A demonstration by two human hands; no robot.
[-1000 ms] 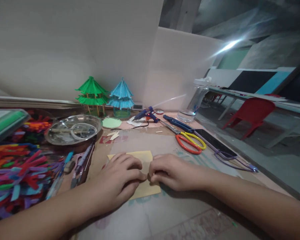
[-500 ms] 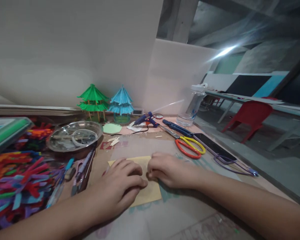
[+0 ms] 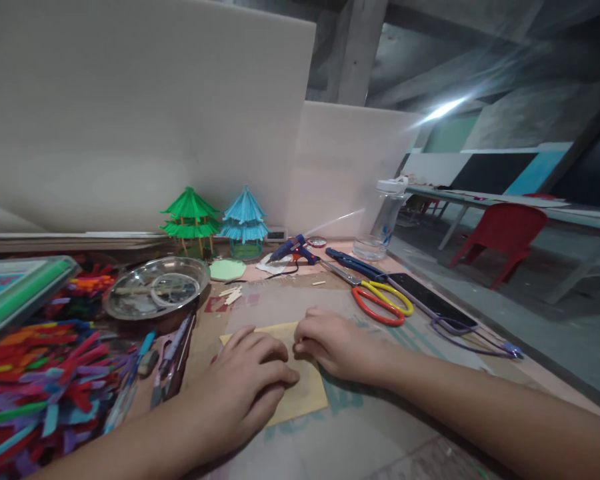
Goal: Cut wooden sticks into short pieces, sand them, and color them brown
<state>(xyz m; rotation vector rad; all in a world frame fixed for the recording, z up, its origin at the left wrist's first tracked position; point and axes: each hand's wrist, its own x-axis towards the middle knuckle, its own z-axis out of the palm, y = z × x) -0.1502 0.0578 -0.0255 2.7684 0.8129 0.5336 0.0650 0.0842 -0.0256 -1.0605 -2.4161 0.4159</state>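
Note:
A yellow paper sheet (image 3: 305,393) lies flat on the table in front of me. My left hand (image 3: 240,387) rests on its left part, fingers curled and pressing down on the paper. My right hand (image 3: 337,343) lies at the sheet's upper right edge with its fingers bent and pinched against the paper. The two hands almost touch above the middle of the sheet. Much of the paper is hidden under them.
Orange and yellow scissors (image 3: 380,300), a blue glue gun (image 3: 293,248), a phone (image 3: 427,300) and a water bottle (image 3: 380,223) lie to the right and behind. A metal bowl (image 3: 155,293), coloured paper strips (image 3: 40,373), pens (image 3: 173,350), green (image 3: 190,217) and blue (image 3: 244,217) paper pagodas stand left.
The view has tilted so the table sits lower in frame. Both hands stay on the yellow paper; the right hand has slid slightly up along its edge.

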